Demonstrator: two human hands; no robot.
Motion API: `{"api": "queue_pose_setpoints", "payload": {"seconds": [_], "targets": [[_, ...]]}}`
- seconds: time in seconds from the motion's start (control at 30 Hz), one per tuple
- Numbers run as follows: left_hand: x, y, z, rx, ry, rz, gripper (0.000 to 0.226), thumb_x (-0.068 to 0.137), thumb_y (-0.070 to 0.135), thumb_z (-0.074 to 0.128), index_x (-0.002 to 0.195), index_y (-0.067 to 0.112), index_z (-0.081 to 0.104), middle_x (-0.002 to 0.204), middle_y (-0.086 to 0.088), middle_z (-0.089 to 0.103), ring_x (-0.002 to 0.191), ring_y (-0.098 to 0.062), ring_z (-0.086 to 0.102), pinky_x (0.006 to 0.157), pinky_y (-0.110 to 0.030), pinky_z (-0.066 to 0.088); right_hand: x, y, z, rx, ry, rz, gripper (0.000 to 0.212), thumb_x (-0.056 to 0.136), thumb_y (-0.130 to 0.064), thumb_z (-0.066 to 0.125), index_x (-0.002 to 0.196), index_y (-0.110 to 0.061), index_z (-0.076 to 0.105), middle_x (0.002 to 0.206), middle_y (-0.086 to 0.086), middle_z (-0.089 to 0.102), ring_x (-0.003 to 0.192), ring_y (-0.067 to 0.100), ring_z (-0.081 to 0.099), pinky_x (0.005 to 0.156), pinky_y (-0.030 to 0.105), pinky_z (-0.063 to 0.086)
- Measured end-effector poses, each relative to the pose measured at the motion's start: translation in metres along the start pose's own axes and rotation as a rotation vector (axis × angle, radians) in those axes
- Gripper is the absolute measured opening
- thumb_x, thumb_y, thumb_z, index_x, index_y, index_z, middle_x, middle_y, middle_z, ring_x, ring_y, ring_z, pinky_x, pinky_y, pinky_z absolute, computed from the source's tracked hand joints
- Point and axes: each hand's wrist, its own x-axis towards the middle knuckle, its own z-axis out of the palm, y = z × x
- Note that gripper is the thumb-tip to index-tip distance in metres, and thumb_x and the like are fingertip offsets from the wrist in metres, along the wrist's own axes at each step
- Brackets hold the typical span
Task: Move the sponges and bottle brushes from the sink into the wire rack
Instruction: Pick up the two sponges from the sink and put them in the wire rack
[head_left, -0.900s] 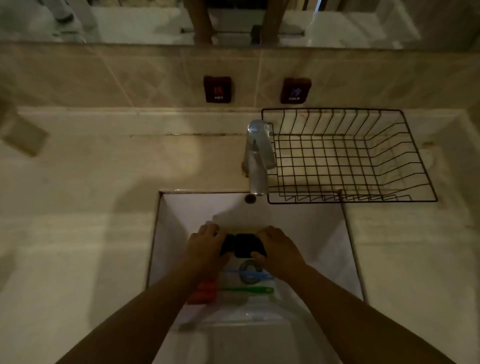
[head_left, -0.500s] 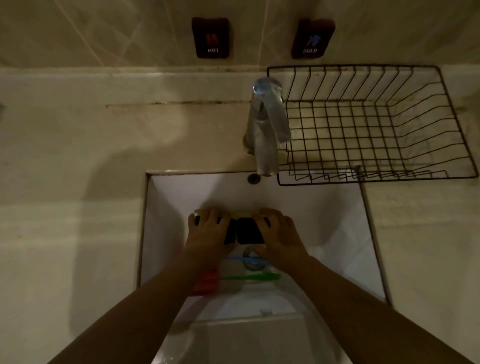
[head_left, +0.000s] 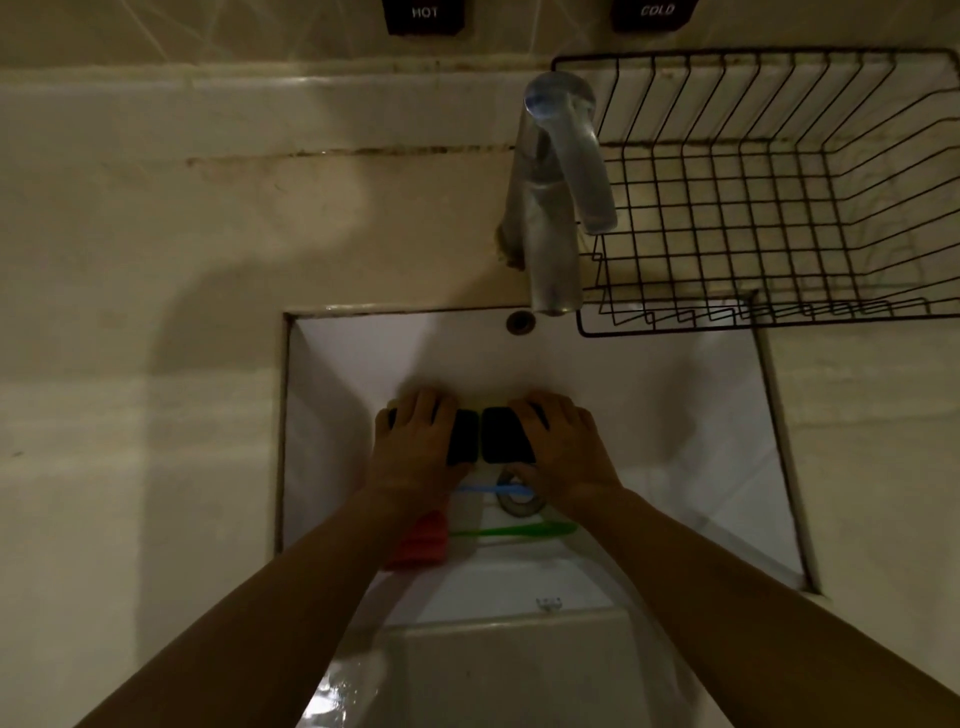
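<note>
Both hands have slid farther over the sponges: left hand grips one dark sponge, right hand grips the other sponge.

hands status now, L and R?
Left hand: grip closed on the left dark sponge, down in the sink.
Right hand: grip closed on the right dark sponge.
</note>
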Motion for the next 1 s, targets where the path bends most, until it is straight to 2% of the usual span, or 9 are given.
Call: {"api": "queue_pose_setpoints", "payload": {"seconds": [0.17,0.5,0.67,0.77,1.0], "targets": [[0.003,0.001,-0.001,-0.028,-0.032,-0.021,0.073,0.073,0.048,0.070,0.134,0.020,0.040,0.140,-0.007,0.039,0.128,-0.033,0.033,0.100,-0.047,0.032,0.000,0.000,0.001,0.045,0.024,0.020,0.078,0.065,-0.035,0.083,0.132,-0.010,0.052,0.130,0.019,0.055,0.116,0.040,0.052,0.094,0.050,0.046],[0.000,0.011,-0.041,-0.041,0.043,0.035,0.073,0.075,0.052,0.067,0.136,0.021,0.044,0.139,-0.004,0.046,0.130,-0.031,0.035,0.101,-0.048,0.031,-0.018,-0.005,-0.038,0.047,0.112,-0.036,0.075,0.075,-0.039,0.075,0.138,-0.011,0.045,0.135,0.017,0.050,0.120,0.036,0.048,0.094,0.048,0.046],[-0.010,0.017,-0.069,-0.067,0.051,0.022,0.081,0.075,0.053,0.066,0.142,0.019,0.037,0.141,-0.005,0.045,0.131,-0.029,0.033,0.102,-0.051,0.031,-0.032,-0.014,-0.065,0.042,0.146,-0.049,0.073,0.078,-0.041,0.072,0.139,-0.010,0.046,0.133,0.018,0.053,0.120,0.036,0.050,0.093,0.047,0.047],[-0.021,0.019,-0.087,-0.078,0.080,0.022,0.078,0.074,0.057,0.065,0.138,0.021,0.038,0.137,-0.004,0.048,0.127,-0.028,0.038,0.102,-0.053,0.035,-0.043,-0.019,-0.080,0.027,0.169,-0.071,0.072,0.079,-0.045,0.069,0.138,-0.012,0.045,0.131,0.016,0.054,0.116,0.032,0.052,0.090,0.045,0.049],[-0.047,0.026,-0.124,-0.075,0.094,0.047,0.072,0.075,0.067,0.052,0.133,0.027,0.038,0.131,0.000,0.049,0.119,-0.023,0.042,0.099,-0.047,0.036,-0.070,-0.024,-0.111,0.017,0.222,-0.078,0.073,0.080,-0.051,0.064,0.140,-0.018,0.040,0.134,0.009,0.050,0.118,0.024,0.049,0.098,0.039,0.047]]}}
